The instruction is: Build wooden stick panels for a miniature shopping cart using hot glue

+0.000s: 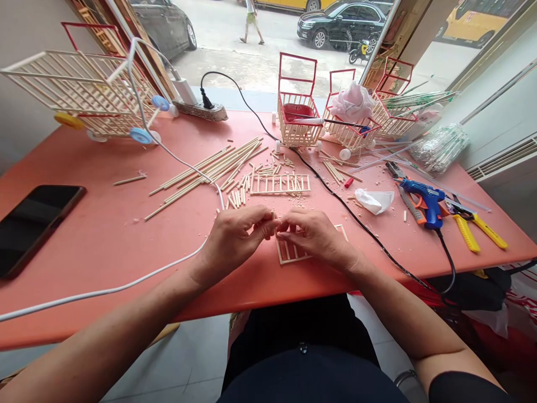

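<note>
Near the table's front edge, my left hand [241, 232] is closed in a pinch, and the tip of a short wooden stick [273, 215] shows at its fingertips. Right beside it, my right hand [316, 234] has its fingertips drawn together; what they hold, if anything, is hidden. Beneath my right hand lies a ladder-like wooden stick frame [289, 259], partly covered by the hand. A second slatted frame [280, 192] rests just beyond my hands, among short cut sticks [238, 198] and crumbs of wood.
Long sticks [201, 178] lie behind my left hand. Small stick carts [300, 134] line the back; a larger cart [96, 92] stands left. A black cable [356, 218] runs to the blue glue gun [430, 201], near yellow-handled pliers [478, 229]. A white cable [138, 277] and phone [39, 224] lie left.
</note>
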### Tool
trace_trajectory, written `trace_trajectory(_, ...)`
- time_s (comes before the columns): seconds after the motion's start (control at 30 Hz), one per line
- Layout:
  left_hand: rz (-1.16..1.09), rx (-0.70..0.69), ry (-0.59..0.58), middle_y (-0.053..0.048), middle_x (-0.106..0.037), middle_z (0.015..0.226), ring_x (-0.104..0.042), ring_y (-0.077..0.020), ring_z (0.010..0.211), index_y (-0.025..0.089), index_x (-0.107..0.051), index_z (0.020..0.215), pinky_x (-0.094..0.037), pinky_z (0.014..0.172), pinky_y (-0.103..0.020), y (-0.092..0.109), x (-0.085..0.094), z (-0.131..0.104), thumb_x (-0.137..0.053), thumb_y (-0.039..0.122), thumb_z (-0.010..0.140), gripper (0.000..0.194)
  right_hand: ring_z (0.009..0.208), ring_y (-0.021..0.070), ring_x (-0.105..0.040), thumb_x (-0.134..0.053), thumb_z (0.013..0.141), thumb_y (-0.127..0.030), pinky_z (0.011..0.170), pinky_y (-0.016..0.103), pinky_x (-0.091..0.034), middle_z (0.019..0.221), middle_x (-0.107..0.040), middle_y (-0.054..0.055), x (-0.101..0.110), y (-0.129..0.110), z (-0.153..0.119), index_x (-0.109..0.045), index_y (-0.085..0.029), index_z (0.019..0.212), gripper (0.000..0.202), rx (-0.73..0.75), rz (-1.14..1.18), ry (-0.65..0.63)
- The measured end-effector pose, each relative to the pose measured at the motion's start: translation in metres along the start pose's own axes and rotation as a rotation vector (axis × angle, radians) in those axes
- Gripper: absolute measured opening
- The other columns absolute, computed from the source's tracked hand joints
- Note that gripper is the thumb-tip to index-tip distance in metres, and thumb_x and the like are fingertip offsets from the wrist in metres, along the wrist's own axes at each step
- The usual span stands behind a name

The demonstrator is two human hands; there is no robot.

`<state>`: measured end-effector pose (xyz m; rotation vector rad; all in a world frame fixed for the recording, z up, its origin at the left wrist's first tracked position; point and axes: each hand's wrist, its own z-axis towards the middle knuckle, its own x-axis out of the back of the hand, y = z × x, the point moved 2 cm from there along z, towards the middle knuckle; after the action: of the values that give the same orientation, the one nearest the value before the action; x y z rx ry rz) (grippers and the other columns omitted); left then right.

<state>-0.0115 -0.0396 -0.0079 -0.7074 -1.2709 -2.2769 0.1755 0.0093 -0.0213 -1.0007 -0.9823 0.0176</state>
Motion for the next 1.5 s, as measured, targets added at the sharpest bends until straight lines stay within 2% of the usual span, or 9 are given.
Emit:
trace_trajectory(0.47,-0.011,-0.010,-0.004,0.004,-0.071,0.069,-0.065,-0.0090,0.062,0.018,-0.068,0.076,-0.046,0.065,-0.019,0.000,0.001,0.000,-0.067,0.021,0.099,0.022,0.072,0.0113,-0.062,-0.075,0.096,-0.022,0.069,0.023,-0.044,0.084,-0.073,0.001,0.007,-0.001,-0.002,-0.076,-0.018,0.092,0.006,0.007,0.050,0.049)
trace_trajectory(0.97,0.033,-0.024,0.022,0.002,-0.074,0.073,-0.064,-0.0103,0.062,0.017,-0.071,0.083,-0.046,0.064,-0.021,0.001,0.003,-0.001,-0.070,0.031,0.098,0.021,0.074,0.0120,-0.062,-0.072,0.097,-0.021,0.073,0.024,-0.043,0.087,-0.077,0.003,0.013,-0.001,-0.001,-0.077,-0.016,0.093,0.008,0.077,-0.023,0.129)
trace_trajectory(1.17,0.006,-0.004,0.035,0.002,-0.074,0.074,-0.064,-0.0106,0.061,0.017,-0.073,0.089,-0.048,0.064,-0.021,0.000,0.004,-0.001,-0.074,0.032,0.095,0.017,0.074,0.0126,-0.063,-0.070,0.099,-0.021,0.073,0.025,-0.043,0.087,-0.078,0.003,0.013,-0.002,0.000,-0.078,-0.016,0.093,0.010,0.052,-0.043,0.141)
trace_trajectory(1.5,-0.049,0.045,0.042,-0.001,-0.076,0.074,-0.067,-0.0131,0.063,0.017,-0.076,0.093,-0.049,0.063,-0.023,0.000,0.009,0.000,-0.075,0.043,0.093,0.027,0.082,0.0155,-0.065,-0.067,0.101,-0.021,0.078,0.027,-0.045,0.089,-0.077,0.005,0.015,0.002,-0.001,-0.077,-0.016,0.092,0.015,0.008,-0.059,0.197)
